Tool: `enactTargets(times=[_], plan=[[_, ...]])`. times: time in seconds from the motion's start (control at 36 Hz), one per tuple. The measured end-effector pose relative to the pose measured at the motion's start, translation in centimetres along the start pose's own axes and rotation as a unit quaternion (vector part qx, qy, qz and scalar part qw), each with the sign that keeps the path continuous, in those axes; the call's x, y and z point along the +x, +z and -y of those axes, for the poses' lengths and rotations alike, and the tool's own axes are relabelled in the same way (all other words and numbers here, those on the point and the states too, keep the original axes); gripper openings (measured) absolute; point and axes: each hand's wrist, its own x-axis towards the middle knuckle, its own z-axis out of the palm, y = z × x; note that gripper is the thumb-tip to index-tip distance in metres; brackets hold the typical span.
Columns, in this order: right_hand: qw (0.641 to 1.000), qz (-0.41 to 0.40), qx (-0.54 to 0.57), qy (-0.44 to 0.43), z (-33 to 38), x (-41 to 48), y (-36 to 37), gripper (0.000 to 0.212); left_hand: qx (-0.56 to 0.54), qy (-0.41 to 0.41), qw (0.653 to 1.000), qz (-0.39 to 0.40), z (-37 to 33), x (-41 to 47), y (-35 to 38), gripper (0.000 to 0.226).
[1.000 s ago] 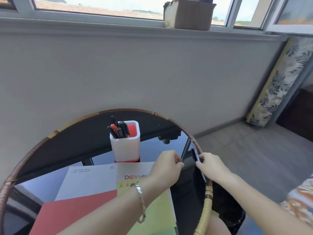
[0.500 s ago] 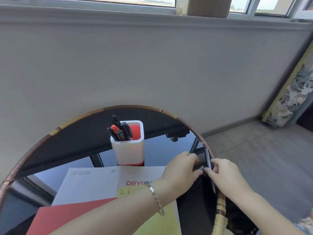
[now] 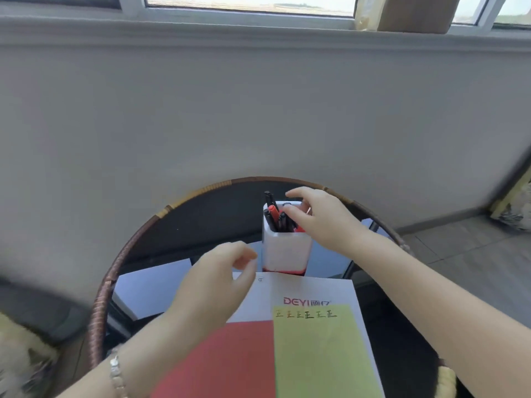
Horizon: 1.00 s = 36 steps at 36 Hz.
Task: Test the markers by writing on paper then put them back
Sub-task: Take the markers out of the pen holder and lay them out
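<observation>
right hand: reaches over the top of the cup, forefinger stretched above the marker caps and thumb just below it, with a dark cap between the two. i cannot tell if it pinches that cap or only brushes it.
left hand: hovers just left of the cup, above the paper, fingers loosely curled, holding nothing.
markers: a bunch of black ones and one with a red cap, standing tilted in the cup, tips down.
cup: white and square, red at the base, upright on the dark glass table, touching the far edge of the white pad.
paper: the green sheet lies on the pad beside a red sheet. a row of small test marks runs along its top edge.
stage: this looks like a marker going back into the cup or one being picked out. which one is a guess.
risk: the cup looks light and stands on smooth glass, so a sideways push from the right hand could tip it and spill the markers. a marker dropped at a slant could catch on the others and fall out.
hidden: the right palm covers the cup's right side and any markers there. the marker bodies sit below the rim. the left wrist shows a bracelet, blurred. the table's near edge is cut off.
</observation>
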Motion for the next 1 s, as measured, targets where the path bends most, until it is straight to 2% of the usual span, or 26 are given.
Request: enactTargets(times=[0.11, 0.42, 0.5, 0.56, 0.64, 0.75, 0.81, 0.92, 1.0], plan=[[1.0, -0.005, 0.008, 0.002, 0.2, 0.5, 0.4, 0.024, -0.015, -0.019, 1.0, 0.003, 0.7, -0.5, -1.0, 0.016], [0.999, 0.001, -0.045, -0.015, -0.5, -0.4, 0.8, 0.021, -0.023, -0.013, 1.0, -0.006, -0.6, 0.0, -1.6, 0.018], [0.999, -0.041, -0.012, -0.019, 0.6, -1.1, -0.4, 0.02, -0.029, 0.004, 0.999, -0.014, -1.5, 0.2, -1.8, 0.017], [0.993, -0.111, 0.02, -0.036, 1.7, -1.7, -1.7, 0.021, -0.035, 0.026, 0.998, -0.035, -2.2, 0.3, -1.9, 0.017], [0.973, -0.199, 0.048, -0.106, 3.6, -3.2, -4.1, 0.021, -0.05, 0.075, 0.994, -0.065, -3.5, 0.6, -1.9, 0.032], [0.963, -0.189, 0.093, -0.169, 5.4, -6.1, -6.0, 0.022, -0.091, 0.136, 0.983, -0.082, -5.8, 0.8, -1.5, 0.051], [0.966, -0.152, 0.107, -0.177, 5.6, -7.5, -5.9, 0.024, -0.122, 0.15, 0.977, -0.086, -7.0, 0.8, -1.1, 0.047], [0.972, -0.121, 0.072, -0.187, 4.6, -9.4, -4.9, 0.026, -0.153, 0.155, 0.972, -0.086, -8.4, 0.6, 0.0, 0.014], [0.969, -0.16, 0.162, -0.099, 3.2, -10.4, -4.5, 0.018, -0.192, 0.129, 0.968, -0.095, -8.5, 0.2, 0.8, 0.007]])
